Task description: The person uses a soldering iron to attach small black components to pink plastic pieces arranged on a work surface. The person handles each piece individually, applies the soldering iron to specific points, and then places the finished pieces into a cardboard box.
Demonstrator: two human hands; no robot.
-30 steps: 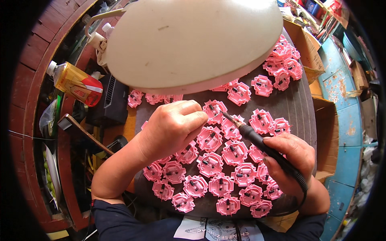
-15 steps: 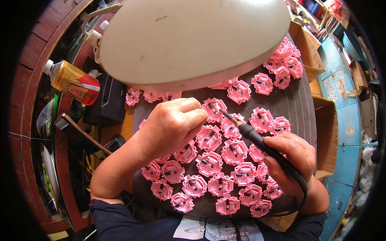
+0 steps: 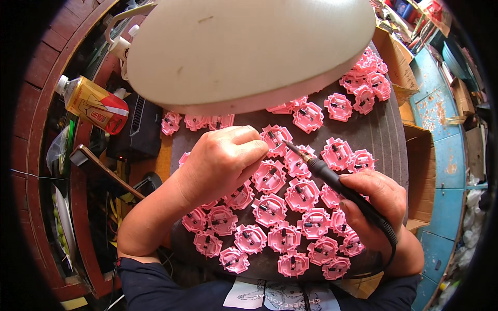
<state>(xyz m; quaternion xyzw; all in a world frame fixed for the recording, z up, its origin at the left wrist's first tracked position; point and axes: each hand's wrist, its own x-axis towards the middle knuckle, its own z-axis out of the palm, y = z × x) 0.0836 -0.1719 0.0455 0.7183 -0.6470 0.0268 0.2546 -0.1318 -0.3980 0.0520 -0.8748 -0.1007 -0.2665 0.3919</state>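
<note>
My right hand (image 3: 378,199) is wrapped round the black handle of a soldering iron (image 3: 342,187), whose cord drops past my wrist. The iron's tip points up and left and meets a pink plastic housing (image 3: 276,140), or comes very close to it. Beside that housing's left edge is my left hand (image 3: 228,155), its thumb and fingers pinched together. What they hold, if anything, is hidden behind the fingers. Around both hands lie several more pink housings (image 3: 270,210) of the same round, notched shape, with small black and pale parts inside.
A large pale lamp shade (image 3: 249,52) hangs over the far part of the grey mat (image 3: 391,140). At left are a yellow-and-red bottle (image 3: 96,105), a black box (image 3: 137,129) and a wooden bar (image 3: 106,171). Cardboard boxes (image 3: 419,176) stand along the right, beside a blue cabinet (image 3: 441,160).
Both hands and the soldering iron hold nearly the same place. The whole picture has shifted very slightly, most plainly at the lamp shade.
</note>
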